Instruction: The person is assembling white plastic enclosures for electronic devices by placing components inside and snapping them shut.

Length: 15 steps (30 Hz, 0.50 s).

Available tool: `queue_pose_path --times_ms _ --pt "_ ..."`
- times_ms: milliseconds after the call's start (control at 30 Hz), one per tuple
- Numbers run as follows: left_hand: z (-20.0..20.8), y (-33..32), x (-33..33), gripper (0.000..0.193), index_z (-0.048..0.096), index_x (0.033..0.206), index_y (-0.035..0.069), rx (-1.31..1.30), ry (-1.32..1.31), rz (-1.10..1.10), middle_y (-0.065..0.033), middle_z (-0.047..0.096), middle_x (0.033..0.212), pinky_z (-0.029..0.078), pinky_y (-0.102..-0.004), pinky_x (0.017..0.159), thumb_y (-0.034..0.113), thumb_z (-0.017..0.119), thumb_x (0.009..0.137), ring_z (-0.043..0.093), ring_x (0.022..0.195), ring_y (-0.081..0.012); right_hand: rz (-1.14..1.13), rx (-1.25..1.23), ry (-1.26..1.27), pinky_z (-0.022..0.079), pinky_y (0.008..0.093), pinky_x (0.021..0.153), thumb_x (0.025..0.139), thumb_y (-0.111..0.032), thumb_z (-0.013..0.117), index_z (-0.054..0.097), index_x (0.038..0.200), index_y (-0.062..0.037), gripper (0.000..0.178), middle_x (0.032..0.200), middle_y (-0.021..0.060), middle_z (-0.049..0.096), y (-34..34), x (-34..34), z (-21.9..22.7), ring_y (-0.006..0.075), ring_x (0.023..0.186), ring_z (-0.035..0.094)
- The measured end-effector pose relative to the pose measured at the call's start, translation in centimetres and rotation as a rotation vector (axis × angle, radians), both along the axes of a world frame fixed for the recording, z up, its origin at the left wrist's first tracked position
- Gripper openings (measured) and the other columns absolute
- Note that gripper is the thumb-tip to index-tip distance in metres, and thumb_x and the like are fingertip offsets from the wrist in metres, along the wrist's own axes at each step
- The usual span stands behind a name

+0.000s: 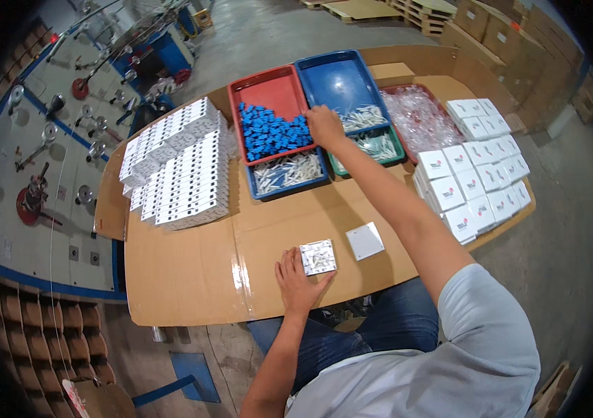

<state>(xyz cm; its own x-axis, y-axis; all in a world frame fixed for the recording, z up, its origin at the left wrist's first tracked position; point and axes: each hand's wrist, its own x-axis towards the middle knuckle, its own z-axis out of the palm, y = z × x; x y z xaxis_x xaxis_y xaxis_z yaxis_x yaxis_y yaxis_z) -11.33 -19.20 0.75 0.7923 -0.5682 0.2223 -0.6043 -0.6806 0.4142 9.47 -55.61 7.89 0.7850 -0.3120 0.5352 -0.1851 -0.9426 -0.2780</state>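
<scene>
My left hand is closed round the left and near sides of a small open white box. Small white and beige pieces lie inside that box. Just right of it, a flat white square lid rests on the cardboard. My right arm stretches far forward, and my right hand is at the rim between the red tray and the large blue tray. Its fingers are curled beside the blue plastic pieces; what they pinch, if anything, is hidden.
Smaller blue and green trays hold white pieces. A red tray of clear plastic bags stands to the right. White boxes are stacked at left and right. Cardboard walls edge the worktable.
</scene>
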Motion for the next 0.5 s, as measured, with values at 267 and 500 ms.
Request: queue_pose_path --times_ms 267,500 --pt "0.1 0.5 0.4 0.102 0.048 0.145 -0.002 -0.003 0.039 0.004 -0.018 0.047 0.149 0.023 -0.0587 0.122 0.067 0.078 0.077 0.037 0.147 -0.0362 0.028 -0.368 0.231 0.046 0.0483 0.093 0.084 -0.009 0.065 0.075 0.107 -0.0113 0.025 0.128 0.0105 0.06 -1.0 6.3 -0.5 0.0325 0.128 0.051" --pt "0.2 0.3 -0.1 0.101 0.047 0.146 -0.003 -0.008 0.034 -0.013 -0.0193 0.047 0.149 0.022 -0.0587 0.122 0.065 0.078 0.077 0.037 0.147 -0.0372 0.134 -0.27 0.041 0.046 0.0473 0.092 0.082 -0.014 0.073 0.074 0.102 -0.011 0.021 0.114 0.0073 0.067 -2.8 4.6 0.4 0.0294 0.117 0.057"
